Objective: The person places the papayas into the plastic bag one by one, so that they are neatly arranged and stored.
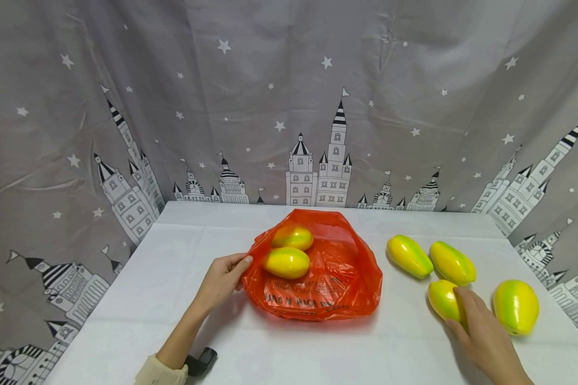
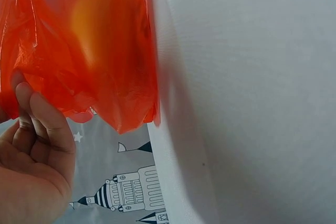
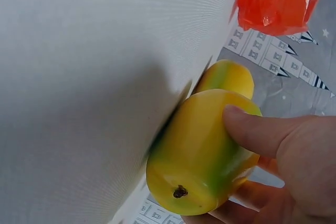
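Note:
A red plastic bag lies with its mouth open on the table, and two glossy yellow-green papayas are inside it. At the bag's left rim, my left hand pinches the thin plastic between thumb and fingers. Over on the right, my right hand grips another papaya, thumb on one side and fingers round the other. In the right wrist view, the gripped papaya shows a dark stem spot on its end, close against the table surface.
Two papayas lie side by side just behind the gripped one, and a larger papaya sits right of my right hand. A white cloth covers the table. Behind it hangs a grey curtain with castles and stars.

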The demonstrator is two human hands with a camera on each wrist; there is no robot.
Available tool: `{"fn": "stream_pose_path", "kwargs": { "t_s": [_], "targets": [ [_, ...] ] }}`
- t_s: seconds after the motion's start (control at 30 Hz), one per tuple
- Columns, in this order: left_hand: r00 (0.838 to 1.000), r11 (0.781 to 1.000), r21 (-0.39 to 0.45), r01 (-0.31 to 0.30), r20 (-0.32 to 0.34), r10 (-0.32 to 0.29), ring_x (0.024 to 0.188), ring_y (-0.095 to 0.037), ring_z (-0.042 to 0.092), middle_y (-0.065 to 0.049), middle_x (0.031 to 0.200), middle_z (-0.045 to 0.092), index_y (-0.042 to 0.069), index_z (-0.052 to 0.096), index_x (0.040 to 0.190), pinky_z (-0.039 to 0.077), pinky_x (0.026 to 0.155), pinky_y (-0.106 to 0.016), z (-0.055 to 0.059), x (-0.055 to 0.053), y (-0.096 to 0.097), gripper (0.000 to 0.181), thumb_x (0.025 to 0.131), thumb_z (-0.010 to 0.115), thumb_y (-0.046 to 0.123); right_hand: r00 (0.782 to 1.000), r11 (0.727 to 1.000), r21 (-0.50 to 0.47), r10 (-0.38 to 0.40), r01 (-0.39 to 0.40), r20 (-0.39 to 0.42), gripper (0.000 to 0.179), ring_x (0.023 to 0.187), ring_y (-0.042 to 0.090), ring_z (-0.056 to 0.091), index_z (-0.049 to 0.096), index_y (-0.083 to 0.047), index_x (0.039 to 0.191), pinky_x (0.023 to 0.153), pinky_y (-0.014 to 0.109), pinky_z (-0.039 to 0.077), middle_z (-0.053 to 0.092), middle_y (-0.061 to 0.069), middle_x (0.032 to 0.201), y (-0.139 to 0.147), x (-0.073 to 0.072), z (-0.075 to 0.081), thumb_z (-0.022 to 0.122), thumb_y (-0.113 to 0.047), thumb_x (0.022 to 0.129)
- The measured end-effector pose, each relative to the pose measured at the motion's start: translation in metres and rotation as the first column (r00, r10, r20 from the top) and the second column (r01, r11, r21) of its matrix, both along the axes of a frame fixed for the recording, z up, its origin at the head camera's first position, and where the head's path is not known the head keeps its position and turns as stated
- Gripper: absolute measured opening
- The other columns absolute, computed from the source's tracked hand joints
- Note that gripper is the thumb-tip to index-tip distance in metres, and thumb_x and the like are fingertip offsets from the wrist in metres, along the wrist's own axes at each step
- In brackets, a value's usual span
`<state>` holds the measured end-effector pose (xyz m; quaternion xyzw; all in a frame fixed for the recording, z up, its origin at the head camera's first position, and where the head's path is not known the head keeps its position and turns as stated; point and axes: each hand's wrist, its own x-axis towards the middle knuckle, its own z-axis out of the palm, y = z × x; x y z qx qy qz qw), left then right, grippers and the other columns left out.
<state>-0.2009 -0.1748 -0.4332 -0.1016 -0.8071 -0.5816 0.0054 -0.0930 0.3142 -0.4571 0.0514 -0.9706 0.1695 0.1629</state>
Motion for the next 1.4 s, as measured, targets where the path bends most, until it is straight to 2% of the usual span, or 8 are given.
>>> {"fn": "stream_pose_path", "kwargs": {
  "t_s": [0.6,0.9,1.1,1.27,1.4],
  "targets": [
    [1.000,1.000,-0.017,0.001,-0.013,-0.001,0.052,-0.015,0.047,-0.006,0.063,0.055,-0.009,0.064,0.121,0.041,0.048,-0.023,0.0014,-0.0011,0.0002,0.032,0.103,0.055,0.015,0.993,0.998,-0.064,-0.014,0.022,0.121,0.069,0.119,0.054,0.041,0.034,0.010,0.141,0.095,0.069,0.033,0.039,0.036,0.134,0.0048,-0.0004,0.0022,0.072,-0.003,0.085],
    [1.000,1.000,0.005,0.000,-0.014,0.000,0.052,-0.016,0.047,-0.008,0.063,0.055,-0.006,0.066,0.120,0.041,0.048,-0.023,0.0003,0.0000,0.0000,0.031,0.102,0.057,0.017,0.993,0.998,-0.064,-0.011,0.019,0.121,0.070,0.120,0.053,0.040,0.033,0.009,0.142,0.096,0.069,0.032,0.039,0.035,0.136,0.0060,-0.0010,0.0009,0.072,-0.004,0.086],
    [1.000,1.000,0.002,-0.010,-0.002,0.010,0.053,-0.016,0.048,-0.007,0.064,0.056,-0.006,0.066,0.121,0.042,0.048,-0.023,0.0018,0.0006,0.0008,0.031,0.102,0.057,0.017,0.997,0.998,-0.068,0.003,0.003,0.077,0.072,0.120,0.054,0.040,0.031,0.010,0.144,0.098,0.069,0.030,0.039,0.036,0.137,0.0049,0.0013,0.0012,0.071,-0.002,0.086],
    [1.000,1.000,0.005,-0.008,-0.008,0.008,0.052,-0.016,0.048,-0.007,0.064,0.056,-0.006,0.065,0.121,0.044,0.048,-0.025,0.0006,-0.0004,0.0008,0.032,0.102,0.057,0.018,0.997,0.994,-0.111,-0.009,0.017,0.076,0.076,0.122,0.056,0.039,0.024,0.009,0.150,0.102,0.069,0.025,0.036,0.037,0.140,0.0047,0.0025,0.0023,0.069,-0.004,0.090],
    [1.000,1.000,0.005,0.000,-0.018,0.000,0.052,-0.015,0.048,-0.008,0.064,0.056,-0.007,0.066,0.120,0.043,0.048,-0.024,-0.0003,-0.0012,0.0003,0.032,0.102,0.056,0.018,1.000,0.987,-0.159,-0.012,0.015,0.020,0.073,0.120,0.057,0.040,0.026,0.011,0.148,0.102,0.069,0.025,0.037,0.038,0.139,0.0035,0.0042,0.0041,0.069,-0.004,0.091]
  ]
}}
